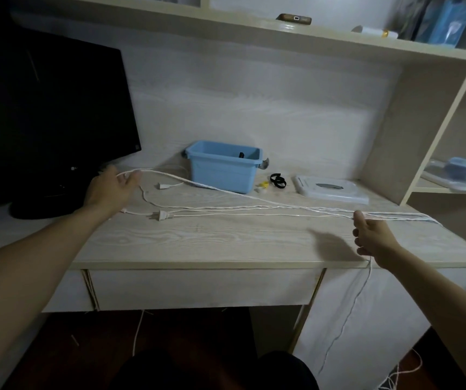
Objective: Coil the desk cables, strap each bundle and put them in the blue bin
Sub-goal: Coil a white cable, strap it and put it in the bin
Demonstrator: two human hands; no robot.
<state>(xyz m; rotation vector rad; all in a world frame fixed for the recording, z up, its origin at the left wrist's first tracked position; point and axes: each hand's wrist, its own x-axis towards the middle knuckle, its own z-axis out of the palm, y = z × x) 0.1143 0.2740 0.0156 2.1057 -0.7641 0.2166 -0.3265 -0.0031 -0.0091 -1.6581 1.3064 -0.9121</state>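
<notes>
Cable (226, 191), white and thin, runs long-axis left to right across the desk (198, 240), strung between the two hands in several strands. The left hand (113, 187) is out near the monitor (43, 114), fingers loosely curled with the cable's bend hooked over them. The right hand (372, 237) sits at the desk's front right edge, thumb and fingers pinching the strands where they meet, with a tail hanging down past the desk front toward the floor. A plug (162, 215) and a small connector (167, 186) lie loose on the desk, nearer the left hand. The bin (223, 170) stands behind the cable's middle, about level between the hands, with black straps (278, 181) just to its right. My guess is the coming move brings the hands together along that axis to fold the length; the right is closer to the straps.
</notes>
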